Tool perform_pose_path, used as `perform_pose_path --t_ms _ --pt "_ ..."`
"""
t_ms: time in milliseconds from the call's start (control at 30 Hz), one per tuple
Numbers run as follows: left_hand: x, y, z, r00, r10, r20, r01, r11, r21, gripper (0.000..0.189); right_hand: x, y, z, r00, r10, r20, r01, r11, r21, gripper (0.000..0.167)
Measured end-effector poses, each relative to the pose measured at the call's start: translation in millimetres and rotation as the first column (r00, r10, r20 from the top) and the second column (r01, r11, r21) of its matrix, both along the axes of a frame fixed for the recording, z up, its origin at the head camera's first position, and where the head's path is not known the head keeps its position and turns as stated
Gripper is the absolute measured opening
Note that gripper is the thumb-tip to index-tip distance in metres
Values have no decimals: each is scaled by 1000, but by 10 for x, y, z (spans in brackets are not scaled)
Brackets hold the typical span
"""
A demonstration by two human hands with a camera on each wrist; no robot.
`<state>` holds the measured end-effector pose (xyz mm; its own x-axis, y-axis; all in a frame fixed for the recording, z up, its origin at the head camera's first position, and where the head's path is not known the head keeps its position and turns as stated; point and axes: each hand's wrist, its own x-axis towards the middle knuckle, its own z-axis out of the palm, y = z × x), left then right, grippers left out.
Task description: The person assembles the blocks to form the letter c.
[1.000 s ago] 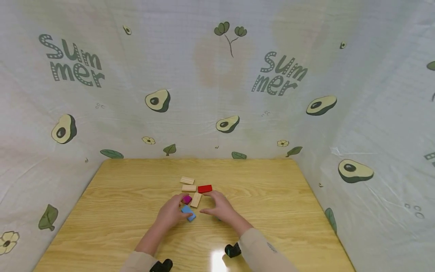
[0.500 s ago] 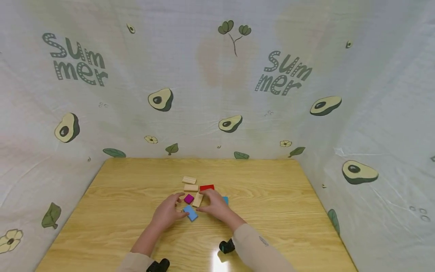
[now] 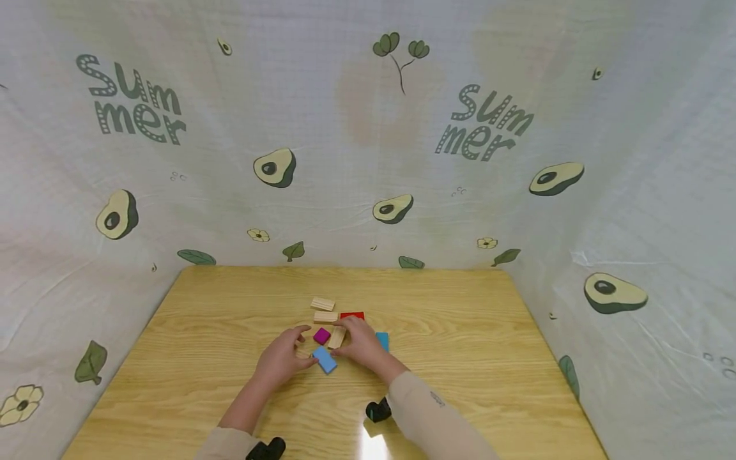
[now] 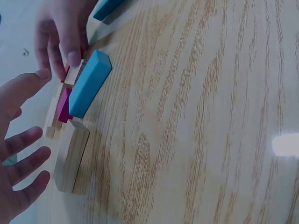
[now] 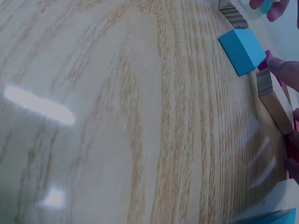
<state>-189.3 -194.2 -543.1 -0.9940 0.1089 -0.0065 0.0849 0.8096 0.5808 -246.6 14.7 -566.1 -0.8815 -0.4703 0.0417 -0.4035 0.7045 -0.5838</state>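
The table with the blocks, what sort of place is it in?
Probably a screened-off play corner indoors: an avocado-print sheet hangs behind the wooden table and along both sides, and a blue block and a magenta block lie on the tabletop.

The pale cloth (image 3: 322, 108) at the back had "summer" written on it two times, in dotted gray-green. The left word (image 3: 132, 100) and the right word (image 3: 484, 124) were each split in two, with "sum" on top and "mer" under it. The right sleeve (image 3: 431, 421) had a gray mark (image 3: 437, 398) too small to read.
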Motion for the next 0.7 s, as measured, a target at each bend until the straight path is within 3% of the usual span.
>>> perform_pose_path --t_ms 367,700 --pt "-4 -15 -12 1000 8 5 -8 1000 16 73 -53 -37 -24 999 27 -20 -26 998 52 58" --pt "-12 -7 -32 1000 3 5 -3 1000 23 73 -48 -1 -39 999 39 -31 -38 998 41 56"
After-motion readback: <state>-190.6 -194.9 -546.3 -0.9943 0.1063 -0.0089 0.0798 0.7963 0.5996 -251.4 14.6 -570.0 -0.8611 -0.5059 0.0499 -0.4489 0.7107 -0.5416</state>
